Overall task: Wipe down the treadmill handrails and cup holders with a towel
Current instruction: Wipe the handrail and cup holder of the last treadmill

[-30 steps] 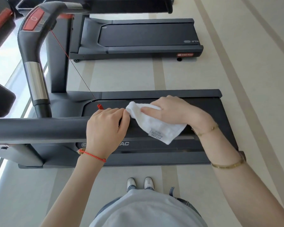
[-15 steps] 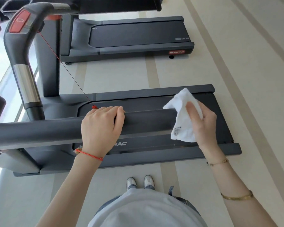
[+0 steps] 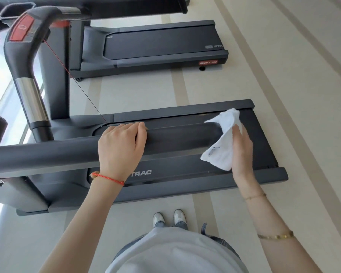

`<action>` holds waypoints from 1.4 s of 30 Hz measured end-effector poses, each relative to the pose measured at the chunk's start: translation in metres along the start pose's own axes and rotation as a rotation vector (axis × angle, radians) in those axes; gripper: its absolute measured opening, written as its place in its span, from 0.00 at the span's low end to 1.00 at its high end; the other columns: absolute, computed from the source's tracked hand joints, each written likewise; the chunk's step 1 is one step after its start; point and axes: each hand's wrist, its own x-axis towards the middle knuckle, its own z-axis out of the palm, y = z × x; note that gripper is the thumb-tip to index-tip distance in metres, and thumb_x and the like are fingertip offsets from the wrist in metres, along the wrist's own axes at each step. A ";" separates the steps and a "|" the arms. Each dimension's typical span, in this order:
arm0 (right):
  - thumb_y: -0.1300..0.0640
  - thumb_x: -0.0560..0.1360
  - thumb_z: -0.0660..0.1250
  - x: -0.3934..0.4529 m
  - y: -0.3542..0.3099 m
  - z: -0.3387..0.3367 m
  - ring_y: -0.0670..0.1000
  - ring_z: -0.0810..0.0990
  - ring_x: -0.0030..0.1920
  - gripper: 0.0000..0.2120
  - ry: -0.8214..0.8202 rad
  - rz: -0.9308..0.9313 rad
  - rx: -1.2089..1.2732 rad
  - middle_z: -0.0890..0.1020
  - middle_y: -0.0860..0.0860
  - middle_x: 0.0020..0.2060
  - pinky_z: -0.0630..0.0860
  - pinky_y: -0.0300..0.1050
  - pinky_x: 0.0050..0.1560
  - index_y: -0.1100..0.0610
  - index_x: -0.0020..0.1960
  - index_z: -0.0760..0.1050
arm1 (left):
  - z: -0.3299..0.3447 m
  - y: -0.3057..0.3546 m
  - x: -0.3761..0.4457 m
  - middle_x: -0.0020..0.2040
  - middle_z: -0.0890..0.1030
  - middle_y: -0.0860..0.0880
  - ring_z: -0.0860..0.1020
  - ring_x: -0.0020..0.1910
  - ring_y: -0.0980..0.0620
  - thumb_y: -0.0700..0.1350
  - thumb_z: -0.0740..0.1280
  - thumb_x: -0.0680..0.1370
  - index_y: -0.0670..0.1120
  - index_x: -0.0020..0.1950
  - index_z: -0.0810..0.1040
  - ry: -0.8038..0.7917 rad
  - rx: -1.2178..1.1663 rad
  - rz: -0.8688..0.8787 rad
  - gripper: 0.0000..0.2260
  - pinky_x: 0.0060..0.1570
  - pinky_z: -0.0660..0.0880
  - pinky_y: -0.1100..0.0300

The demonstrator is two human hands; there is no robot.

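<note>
Left hand [image 3: 121, 149] sits on the near handrail [image 3: 47, 154] at centre frame, fingers curled over its top, its grip wrapped round the dark padded bar; a red cord bracelet [image 3: 108, 177] circles that wrist. Right hand [image 3: 241, 149] is at centre right, just past the handrail's rounded end, and its grip holds the white towel [image 3: 221, 138]; the fingers lie fairly straight along the cloth, the thumb side hidden behind it, so how tightly it pinches I cannot tell; the towel hangs bunched, one corner pointing up towards the upper right, a small label showing near its lower edge, the cloth pressed against the end of the bar. Thin gold bracelets [image 3: 275, 236] show on the right forearm. Below the bar lies the treadmill deck [image 3: 185, 174], with "TRAC" lettering visible; a red safety cord [image 3: 77, 81] runs from the red stop button [image 3: 23, 29] at upper left down towards the left hand. A second treadmill [image 3: 161, 44] stands at the top of the frame on the pale striped floor [image 3: 283, 75]; white shoes [image 3: 169, 217] show at bottom centre.
</note>
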 end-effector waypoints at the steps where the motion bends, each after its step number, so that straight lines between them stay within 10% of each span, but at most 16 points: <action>1: 0.46 0.78 0.59 -0.009 0.003 0.001 0.39 0.78 0.46 0.11 0.010 -0.068 -0.012 0.80 0.38 0.44 0.73 0.33 0.47 0.48 0.54 0.75 | 0.000 0.000 0.000 0.28 0.77 0.49 0.71 0.28 0.44 0.45 0.54 0.83 0.44 0.34 0.78 -0.001 0.000 0.001 0.21 0.36 0.62 0.59; 7: 0.46 0.77 0.63 -0.009 -0.020 0.032 0.50 0.77 0.54 0.11 -0.121 -0.758 -0.724 0.81 0.44 0.50 0.70 0.48 0.59 0.50 0.53 0.78 | 0.001 0.000 0.001 0.27 0.75 0.48 0.71 0.27 0.44 0.44 0.56 0.82 0.44 0.33 0.77 0.011 0.007 0.001 0.20 0.34 0.64 0.57; 11: 0.44 0.77 0.64 0.000 -0.029 0.032 0.48 0.78 0.47 0.12 -0.094 -0.850 -0.855 0.82 0.43 0.45 0.71 0.43 0.52 0.51 0.48 0.79 | 0.002 0.000 -0.001 0.28 0.77 0.47 0.72 0.28 0.43 0.45 0.55 0.83 0.44 0.33 0.78 0.009 -0.001 -0.004 0.21 0.35 0.65 0.57; 16: 0.40 0.74 0.64 0.012 -0.033 0.009 0.45 0.79 0.41 0.12 -0.211 -0.302 -0.465 0.81 0.43 0.38 0.72 0.42 0.42 0.48 0.44 0.78 | 0.001 0.000 -0.001 0.26 0.75 0.48 0.70 0.27 0.44 0.44 0.56 0.82 0.44 0.33 0.78 0.050 -0.001 0.016 0.20 0.35 0.60 0.59; 20: 0.38 0.74 0.66 0.038 -0.064 0.017 0.50 0.79 0.39 0.17 -0.469 -0.110 -0.656 0.80 0.47 0.33 0.72 0.45 0.41 0.50 0.36 0.78 | 0.001 0.001 0.000 0.26 0.75 0.48 0.71 0.27 0.43 0.44 0.57 0.82 0.43 0.34 0.79 0.051 -0.017 0.022 0.19 0.34 0.65 0.57; 27: 0.34 0.78 0.51 0.038 -0.091 0.085 0.51 0.76 0.35 0.28 -0.761 -0.301 -1.298 0.77 0.49 0.32 0.65 0.45 0.33 0.53 0.36 0.76 | 0.001 0.001 0.001 0.25 0.72 0.49 0.67 0.26 0.45 0.42 0.56 0.81 0.44 0.30 0.72 0.043 -0.012 0.022 0.19 0.32 0.66 0.54; 35: 0.38 0.71 0.61 0.063 -0.092 0.052 0.55 0.78 0.38 0.19 -0.970 -0.125 -1.128 0.78 0.52 0.36 0.74 0.48 0.40 0.46 0.56 0.74 | 0.003 -0.002 0.000 0.28 0.76 0.49 0.71 0.28 0.45 0.45 0.53 0.83 0.45 0.34 0.78 0.001 -0.012 0.007 0.21 0.36 0.67 0.54; 38: 0.27 0.69 0.53 0.067 -0.091 0.051 0.54 0.81 0.47 0.30 -0.941 0.012 -1.002 0.84 0.54 0.42 0.76 0.51 0.54 0.48 0.49 0.81 | 0.003 -0.001 0.001 0.28 0.75 0.50 0.71 0.28 0.46 0.46 0.52 0.83 0.45 0.34 0.78 -0.007 -0.005 0.008 0.22 0.36 0.67 0.54; 42: 0.27 0.71 0.54 0.063 -0.084 0.060 0.48 0.80 0.38 0.26 -0.874 -0.131 -1.062 0.81 0.44 0.30 0.76 0.49 0.44 0.45 0.35 0.79 | 0.003 -0.001 0.001 0.27 0.74 0.51 0.70 0.29 0.47 0.46 0.51 0.83 0.46 0.34 0.77 -0.016 0.004 0.010 0.22 0.35 0.66 0.54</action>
